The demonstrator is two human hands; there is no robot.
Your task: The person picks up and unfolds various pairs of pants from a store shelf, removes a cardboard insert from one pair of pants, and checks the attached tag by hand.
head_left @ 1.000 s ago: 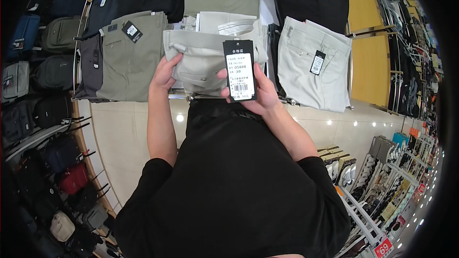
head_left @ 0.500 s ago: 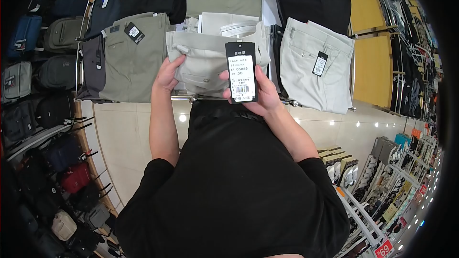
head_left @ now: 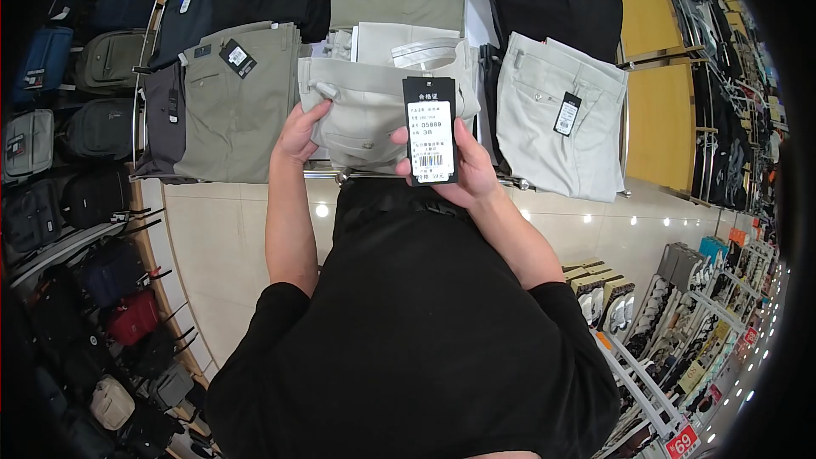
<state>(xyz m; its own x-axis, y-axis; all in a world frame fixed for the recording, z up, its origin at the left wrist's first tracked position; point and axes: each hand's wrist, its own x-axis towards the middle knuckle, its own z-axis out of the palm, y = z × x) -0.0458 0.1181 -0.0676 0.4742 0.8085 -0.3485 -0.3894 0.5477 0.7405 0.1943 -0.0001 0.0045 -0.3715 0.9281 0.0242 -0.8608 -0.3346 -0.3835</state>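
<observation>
A folded pair of light grey trousers (head_left: pixel 353 106) lies in the middle of the display rack, its waistband toward the far side. My left hand (head_left: pixel 299 132) is closed on the left edge of these trousers, thumb on top. In my right hand (head_left: pixel 472 172) I hold a black price tag with a white printed label (head_left: pixel 431 143), upright and facing me. The thumb presses its right edge and fingertips show at its left edge. The label bears a barcode and the number 38. The tag covers part of the trousers' right side.
Olive-grey trousers (head_left: pixel 238 110) lie to the left and pale grey trousers (head_left: pixel 557 119) to the right, both tagged. Darker folded trousers (head_left: pixel 552 4) fill the row behind. A metal rail (head_left: pixel 323 175) edges the rack. Backpacks (head_left: pixel 110 140) hang at far left; packaged goods (head_left: pixel 680 306) stand at right.
Almost nothing differs. The tag has shifted very slightly within the view, and both hands keep their grip in the same places.
</observation>
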